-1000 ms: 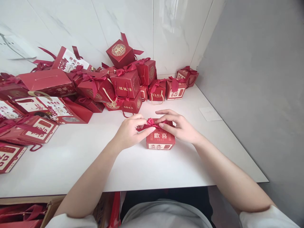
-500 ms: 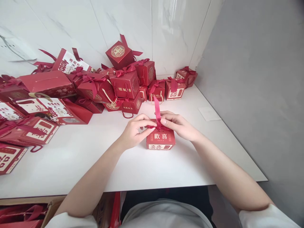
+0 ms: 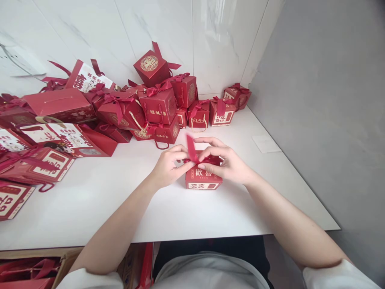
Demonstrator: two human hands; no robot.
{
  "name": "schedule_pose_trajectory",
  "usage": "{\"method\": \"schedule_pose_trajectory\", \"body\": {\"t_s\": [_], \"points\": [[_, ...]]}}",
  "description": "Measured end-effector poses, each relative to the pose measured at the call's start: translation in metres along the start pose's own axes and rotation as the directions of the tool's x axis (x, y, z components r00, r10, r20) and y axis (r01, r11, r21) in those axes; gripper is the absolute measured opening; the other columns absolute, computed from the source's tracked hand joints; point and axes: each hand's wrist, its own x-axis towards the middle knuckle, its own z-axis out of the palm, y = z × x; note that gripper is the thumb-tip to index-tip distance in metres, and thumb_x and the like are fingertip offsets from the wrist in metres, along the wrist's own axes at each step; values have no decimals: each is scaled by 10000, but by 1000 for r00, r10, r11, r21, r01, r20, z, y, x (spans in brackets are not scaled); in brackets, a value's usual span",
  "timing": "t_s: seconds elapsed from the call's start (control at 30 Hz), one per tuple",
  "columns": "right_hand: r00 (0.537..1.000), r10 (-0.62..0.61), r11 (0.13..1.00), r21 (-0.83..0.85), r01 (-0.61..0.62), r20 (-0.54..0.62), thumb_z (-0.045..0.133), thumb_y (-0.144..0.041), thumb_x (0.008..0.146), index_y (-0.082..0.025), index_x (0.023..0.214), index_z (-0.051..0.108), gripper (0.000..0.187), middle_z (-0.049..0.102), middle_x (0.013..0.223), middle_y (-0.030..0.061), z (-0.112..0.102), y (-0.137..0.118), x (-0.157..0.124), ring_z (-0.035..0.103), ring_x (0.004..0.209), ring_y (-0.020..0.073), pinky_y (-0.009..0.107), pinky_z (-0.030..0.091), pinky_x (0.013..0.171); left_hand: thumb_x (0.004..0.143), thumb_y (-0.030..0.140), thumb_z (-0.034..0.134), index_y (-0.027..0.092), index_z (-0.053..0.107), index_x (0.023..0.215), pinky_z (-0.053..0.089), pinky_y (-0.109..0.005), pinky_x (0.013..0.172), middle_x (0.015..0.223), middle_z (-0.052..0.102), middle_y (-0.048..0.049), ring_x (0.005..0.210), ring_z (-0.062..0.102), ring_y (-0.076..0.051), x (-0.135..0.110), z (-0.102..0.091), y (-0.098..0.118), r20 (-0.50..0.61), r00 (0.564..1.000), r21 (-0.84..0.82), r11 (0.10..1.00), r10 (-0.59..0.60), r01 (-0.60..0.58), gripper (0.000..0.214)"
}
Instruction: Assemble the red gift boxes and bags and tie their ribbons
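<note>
A small red gift box (image 3: pixel 203 179) with gold characters stands on the white table (image 3: pixel 168 208) in front of me. A red ribbon (image 3: pixel 190 145) rises from its top. My left hand (image 3: pixel 169 165) pinches the ribbon at the box's top left edge. My right hand (image 3: pixel 227 160) is closed on the ribbon over the top of the box, with one ribbon end sticking up between the two hands.
A heap of red gift boxes (image 3: pixel 159 102) with bows and cord handles lies along the marble wall, with flat red cartons (image 3: pixel 51 160) at the left. A pale card (image 3: pixel 266 143) lies at the right. A grey wall (image 3: pixel 325 100) bounds the right side. An open cardboard box (image 3: pixel 36 271) sits below the table edge.
The ribbon went from a flat bow to an end pulled upright, and now that end leans left as my right hand has shifted over the box top. The box stayed put.
</note>
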Motion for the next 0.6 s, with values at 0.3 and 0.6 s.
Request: {"method": "schedule_pose_trajectory", "body": {"t_s": [0.3,0.6], "points": [[950,-134,975,-132,177,282,693,-131,799,-278,871,747,172,430,1533,-2,-23,-4,-3,288,1476,320,568,307,1175,905,318,622,214,753,876,466,-285,703,861,652,-33,802,594,-155,2,1,3,-26,994,59,992,-110,112,170],[930,-169,972,-103,213,325,685,-128,804,-276,899,766,194,422,1544,-7,-18,-3,-1,318,1464,297,531,262,1207,815,323,724,196,694,815,467,-308,747,813,580,-4,767,566,-150,0,12,7,-79,987,46,989,-139,143,130]]}}
